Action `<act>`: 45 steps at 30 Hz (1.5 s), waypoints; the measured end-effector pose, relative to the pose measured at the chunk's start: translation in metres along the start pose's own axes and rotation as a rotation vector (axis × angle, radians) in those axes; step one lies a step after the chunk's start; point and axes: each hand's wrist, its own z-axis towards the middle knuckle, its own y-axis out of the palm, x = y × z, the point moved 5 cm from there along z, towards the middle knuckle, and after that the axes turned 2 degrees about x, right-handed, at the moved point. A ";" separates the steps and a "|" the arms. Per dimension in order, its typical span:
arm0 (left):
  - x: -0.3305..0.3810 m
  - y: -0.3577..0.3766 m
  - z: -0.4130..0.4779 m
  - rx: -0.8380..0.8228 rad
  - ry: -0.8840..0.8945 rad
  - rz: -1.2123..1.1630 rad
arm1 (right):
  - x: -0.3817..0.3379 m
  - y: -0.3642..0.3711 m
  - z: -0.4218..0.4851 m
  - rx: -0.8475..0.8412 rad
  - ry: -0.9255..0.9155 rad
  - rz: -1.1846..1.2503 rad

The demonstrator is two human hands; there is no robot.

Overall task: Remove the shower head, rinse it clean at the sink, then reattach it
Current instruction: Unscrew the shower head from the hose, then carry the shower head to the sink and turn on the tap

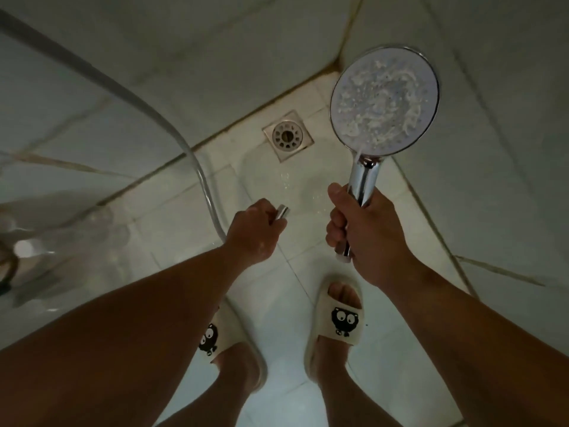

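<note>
My right hand (pixel 365 228) grips the chrome handle of the shower head (pixel 385 100), held upright with its round spray face turned up toward me; white residue covers that face. The handle's lower end sticks out below my fist, detached from the hose. My left hand (pixel 255 232) is closed on the chrome end fitting of the hose (pixel 282 211), a little to the left of the shower head's handle. The grey hose (pixel 172 131) runs from that hand up and away to the upper left.
A square floor drain (pixel 288 135) sits in the tiled corner ahead, with water drops on the floor tiles (pixel 289 183) between it and my hands. My feet in cream slippers (pixel 340 318) stand below. Tiled walls close in on both sides.
</note>
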 end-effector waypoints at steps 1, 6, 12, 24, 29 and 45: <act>-0.012 0.012 0.011 -0.006 -0.002 0.056 | 0.015 -0.001 0.009 -0.005 0.018 -0.004; -0.064 0.055 0.062 0.013 -0.025 0.191 | 0.074 -0.003 0.044 -0.042 0.081 -0.043; -0.085 0.082 0.104 0.075 -0.081 0.237 | 0.104 -0.004 0.076 -0.072 0.156 -0.017; -0.035 0.035 0.031 0.012 -0.079 0.172 | 0.044 0.011 0.001 -0.110 0.250 0.019; 0.055 -0.049 -0.118 -0.109 -0.337 -0.878 | -0.043 0.027 -0.112 -0.173 0.264 -0.039; 0.166 -0.318 -0.502 0.039 -0.288 -1.236 | -0.276 0.119 -0.473 -0.606 0.361 -0.342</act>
